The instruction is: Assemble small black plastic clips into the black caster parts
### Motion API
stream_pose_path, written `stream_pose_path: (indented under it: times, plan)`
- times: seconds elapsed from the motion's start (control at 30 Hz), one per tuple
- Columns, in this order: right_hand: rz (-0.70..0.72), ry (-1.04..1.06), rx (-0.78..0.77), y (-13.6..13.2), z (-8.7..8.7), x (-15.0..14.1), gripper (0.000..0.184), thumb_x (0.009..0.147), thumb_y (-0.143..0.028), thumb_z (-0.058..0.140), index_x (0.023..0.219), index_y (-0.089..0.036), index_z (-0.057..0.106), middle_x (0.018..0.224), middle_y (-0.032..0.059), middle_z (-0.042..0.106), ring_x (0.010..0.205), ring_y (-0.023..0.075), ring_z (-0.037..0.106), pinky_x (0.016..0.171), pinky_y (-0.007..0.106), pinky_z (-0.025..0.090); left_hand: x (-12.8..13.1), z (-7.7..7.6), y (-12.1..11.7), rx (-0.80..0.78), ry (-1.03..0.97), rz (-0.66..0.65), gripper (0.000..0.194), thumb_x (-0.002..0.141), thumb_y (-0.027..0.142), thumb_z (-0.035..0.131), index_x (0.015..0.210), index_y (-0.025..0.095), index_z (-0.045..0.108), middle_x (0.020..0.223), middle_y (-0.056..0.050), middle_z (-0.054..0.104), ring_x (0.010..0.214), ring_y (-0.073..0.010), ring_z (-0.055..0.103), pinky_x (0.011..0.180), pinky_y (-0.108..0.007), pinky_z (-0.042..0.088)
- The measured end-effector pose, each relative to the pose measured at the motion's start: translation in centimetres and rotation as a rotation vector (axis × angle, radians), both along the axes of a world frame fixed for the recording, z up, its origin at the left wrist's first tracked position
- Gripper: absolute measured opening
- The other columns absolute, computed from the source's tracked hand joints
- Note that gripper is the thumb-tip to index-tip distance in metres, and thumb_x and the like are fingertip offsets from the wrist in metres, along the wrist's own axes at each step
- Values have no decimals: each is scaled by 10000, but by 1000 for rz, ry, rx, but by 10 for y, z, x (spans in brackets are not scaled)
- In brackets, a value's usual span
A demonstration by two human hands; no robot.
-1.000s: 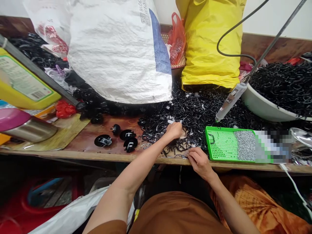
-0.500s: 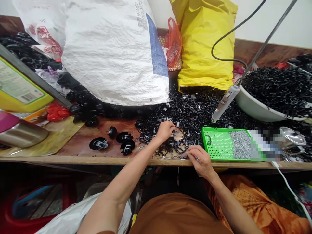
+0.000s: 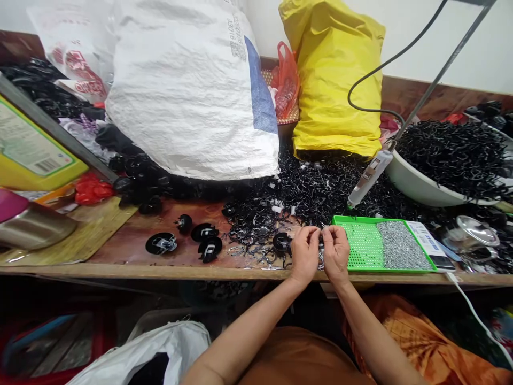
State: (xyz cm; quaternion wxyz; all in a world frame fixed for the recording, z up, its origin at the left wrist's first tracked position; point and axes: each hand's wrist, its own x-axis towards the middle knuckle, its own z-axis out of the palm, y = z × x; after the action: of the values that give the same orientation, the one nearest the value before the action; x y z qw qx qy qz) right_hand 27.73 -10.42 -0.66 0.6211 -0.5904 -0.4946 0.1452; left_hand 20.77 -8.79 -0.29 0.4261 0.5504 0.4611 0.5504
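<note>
My left hand (image 3: 305, 253) and my right hand (image 3: 335, 251) meet above the bench's front edge, fingertips pinched close together. Whatever they pinch is too small and too covered by the fingers to name. Just left of my left hand lies a round black plastic part (image 3: 281, 242). Behind both hands spreads a heap of small black plastic pieces (image 3: 320, 184), with a few white bits in it. A green perforated tray (image 3: 358, 243) stands right beside my right hand, its right half covered with tiny silvery pins (image 3: 398, 246).
Several round black parts (image 3: 209, 248) lie to the left. An electric screwdriver (image 3: 371, 176) hangs tip-down over the tray's back edge. A white basin (image 3: 425, 182) of black pieces stands at the right. Behind are a white sack (image 3: 192, 91) and a yellow sack (image 3: 339, 80).
My left hand has moved right and toward me, from the heap to meet my right hand. My right hand has shifted slightly right and away. A round black part now shows left of the hands.
</note>
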Motion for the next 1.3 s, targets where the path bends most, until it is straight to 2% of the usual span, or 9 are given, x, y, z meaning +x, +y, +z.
stream_pose_path:
  times: [0.1,0.3,0.4,0.5,0.6,0.7,0.9,1.07,1.3]
  plan:
    - [-52,-47,38,-6,-1,5,117,825,-265,435,764,-174,477,703,-15,481,654,114,479,629,253,407,13,-3,-13,-233,-310,5,215,733,327,546,881,173,518,733,6,516,634,-100,487,583,-215,396]
    - [-59,-290,175,-19,-6,3,69,818,-159,443,762,-191,466,707,-8,484,665,118,487,631,257,412,8,7,-29,-551,-517,-145,354,692,480,549,657,128,547,638,6,501,642,-105,449,633,-232,372]
    - [36,-395,208,-24,-10,-3,92,813,-123,440,773,-203,461,716,4,496,667,126,494,634,271,426,-7,8,-31,-563,-555,-195,332,665,469,583,663,137,574,685,0,544,680,-110,465,669,-231,376]
    - [115,-408,188,-27,-8,-5,101,816,-118,429,790,-205,472,800,43,528,757,149,526,679,299,443,-22,6,-29,-562,-490,-292,310,626,441,628,613,142,548,621,25,515,598,-88,454,579,-210,382]
    - [281,-371,62,-29,-2,-2,117,832,-142,409,765,-196,487,879,68,555,836,160,542,707,299,451,-33,6,-27,-630,-424,-334,315,606,435,642,619,152,504,546,52,476,485,-76,446,468,-205,385]
    - [409,-294,-52,-29,2,0,137,845,-171,402,741,-191,489,869,57,572,763,135,548,663,263,455,-39,6,-28,-680,-409,-319,316,599,423,650,685,171,480,528,64,495,419,-84,474,410,-211,394]
    - [355,-234,-65,-31,-3,0,105,843,-198,424,762,-188,490,756,25,533,648,115,505,593,239,435,-40,1,-29,-668,-454,-335,320,603,409,661,664,146,490,532,56,510,406,-54,474,396,-167,365]
    - [440,-54,-158,-32,-5,-2,87,840,-249,446,794,-191,491,666,-15,502,531,89,505,502,205,440,-43,0,-26,-625,-469,-327,330,644,438,628,691,149,475,467,67,490,320,-26,384,326,-142,239]
    - [399,-175,-96,-31,-4,-4,114,825,-226,466,744,-183,533,726,21,550,618,112,525,590,243,448,-45,3,-29,-616,-515,-349,326,684,472,576,694,163,476,512,59,507,374,-56,460,387,-174,341]
